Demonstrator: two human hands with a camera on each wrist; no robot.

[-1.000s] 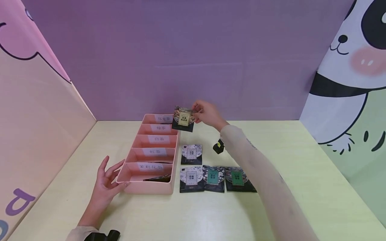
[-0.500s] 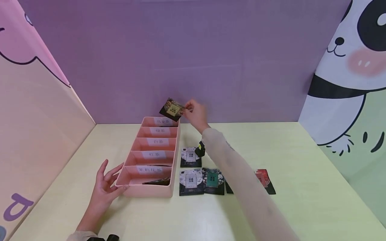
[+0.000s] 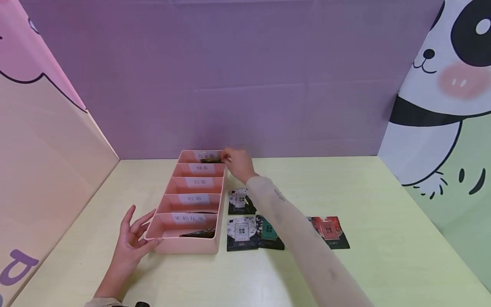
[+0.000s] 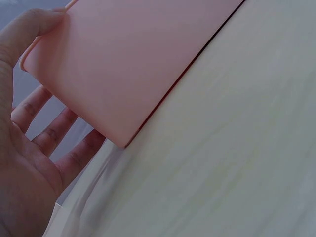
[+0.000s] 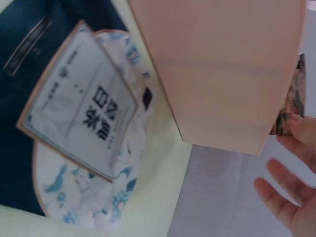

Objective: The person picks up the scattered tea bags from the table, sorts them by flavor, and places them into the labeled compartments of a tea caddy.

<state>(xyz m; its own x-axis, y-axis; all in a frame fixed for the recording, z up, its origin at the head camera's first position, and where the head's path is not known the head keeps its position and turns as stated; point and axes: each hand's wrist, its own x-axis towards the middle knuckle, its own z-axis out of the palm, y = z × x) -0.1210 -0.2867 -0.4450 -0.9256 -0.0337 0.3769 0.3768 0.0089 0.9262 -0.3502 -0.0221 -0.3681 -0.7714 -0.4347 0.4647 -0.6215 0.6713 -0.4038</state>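
Observation:
A long pink box (image 3: pixel 188 246) with several labelled compartments stands on the table. At its rearmost compartment, my right hand (image 3: pixel 238 164) pinches a dark tea sachet (image 3: pixel 210 161), mostly sunk below the rim. In the right wrist view the thumb and index finger hold that sachet (image 5: pixel 295 94) by its edge, while the other fingers spread apart. My left hand (image 3: pixel 130 238) touches the box's front left corner, thumb at the front rim and fingers spread along the side. More sachets lie inside the front compartment (image 3: pixel 159 232) and the one behind it.
Right of the box lie white-labelled sachets (image 3: pixel 241 232), a green-labelled one (image 3: pixel 268 232) and a red-labelled one (image 3: pixel 330 231). My right forearm (image 3: pixel 295 238) crosses above them and hides part of the row. A purple backdrop (image 3: pixel 307 85) rises behind the table.
My right hand has carried the sachet left and then down into the rear compartment. The red-labelled sachet has come into view as the forearm shifted left. My left hand stays at the box corner.

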